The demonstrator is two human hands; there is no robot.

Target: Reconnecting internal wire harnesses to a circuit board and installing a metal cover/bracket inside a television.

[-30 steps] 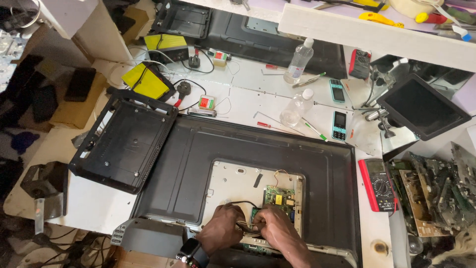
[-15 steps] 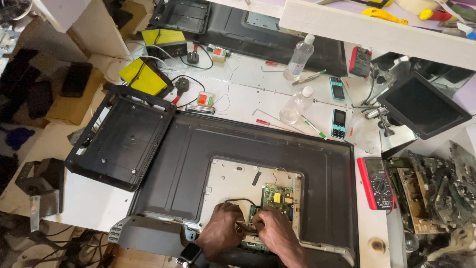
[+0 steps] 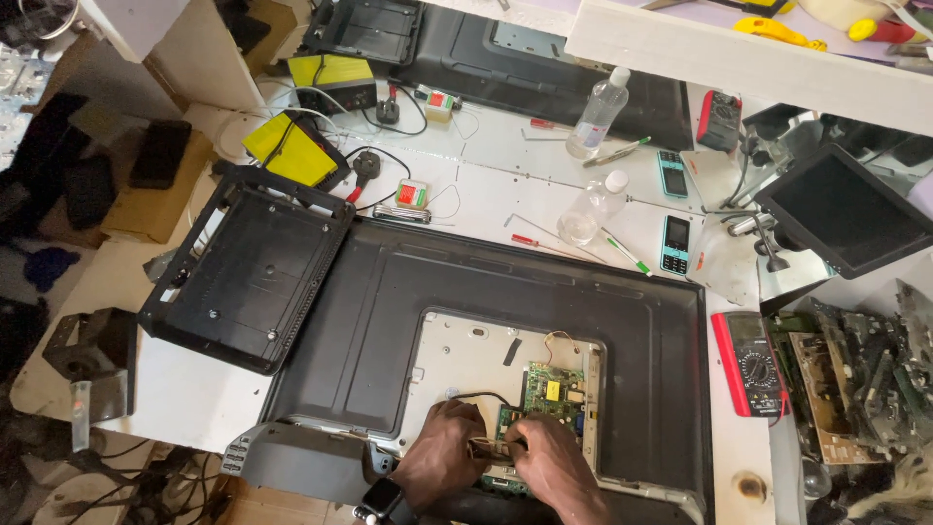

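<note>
Circuit board (image 3: pixel 544 408), green, is sitting exposed in the opened back of the television (image 3: pixel 389 321) near the desk's front edge; left hand (image 3: pixel 442 457) and right hand (image 3: pixel 544 462) are pinching a small connector (image 3: pixel 491 449) with curled fingers; removed cover (image 3: pixel 243 277) is lying alongside, board not yet detached.

The television (image 3: pixel 389 321) lies face down at the workbench's (image 3: pixel 486 185) near edge, its circuit board (image 3: pixel 552 394) inside the open back panel. A back cover (image 3: pixel 248 277) lies to its left, a multimeter (image 3: pixel 750 365) at its right, two bottles (image 3: pixel 595 156) and two phones (image 3: pixel 673 209) behind.
</note>
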